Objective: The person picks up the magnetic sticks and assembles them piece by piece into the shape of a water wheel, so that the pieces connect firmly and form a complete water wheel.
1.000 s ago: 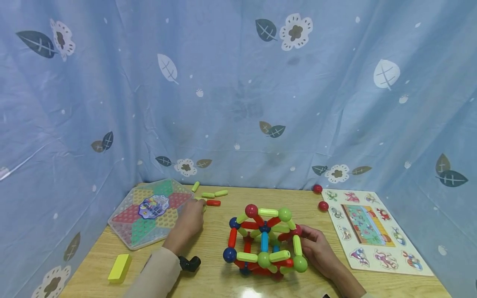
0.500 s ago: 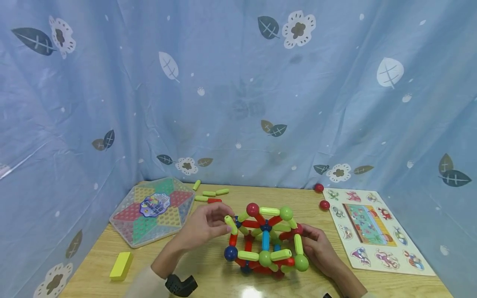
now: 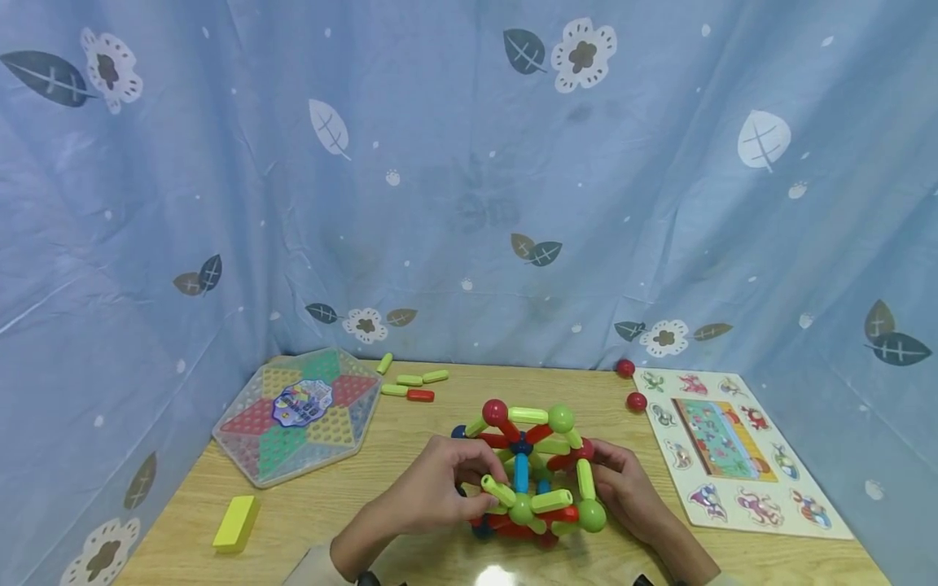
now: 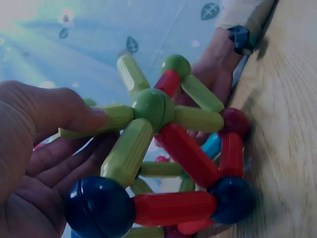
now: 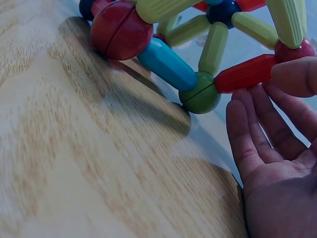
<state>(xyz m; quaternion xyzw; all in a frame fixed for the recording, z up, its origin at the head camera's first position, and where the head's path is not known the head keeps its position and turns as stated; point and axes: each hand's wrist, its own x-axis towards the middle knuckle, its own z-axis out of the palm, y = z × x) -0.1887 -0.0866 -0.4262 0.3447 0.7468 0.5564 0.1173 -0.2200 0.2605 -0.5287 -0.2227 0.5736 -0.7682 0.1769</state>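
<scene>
A structure of magnetic rods and balls (image 3: 521,474) in red, light green and blue stands on the wooden table. My left hand (image 3: 437,490) is at its left front, pinching a light-green rod (image 4: 116,119) between thumb and fingers. That rod's inner end meets a green ball (image 4: 152,108) at the structure's front. On the far side from it, my right hand (image 3: 630,496) holds the structure by a red ball (image 3: 582,450), the thumb against it. In the right wrist view its other fingers (image 5: 265,116) reach under a red rod (image 5: 246,73). My left hand covers the structure's left side in the head view.
Behind on the left lie several loose light-green rods (image 3: 409,380) and a red rod (image 3: 420,395). A star-patterned game board (image 3: 315,443) and a yellow block (image 3: 236,525) are at left. Two red balls (image 3: 636,401) sit beside a picture puzzle board (image 3: 791,521) at right.
My left hand picked up a light-green rod from the loose ones at the back left and brought it right and forward to the structure's front green ball. My right hand stayed put.
</scene>
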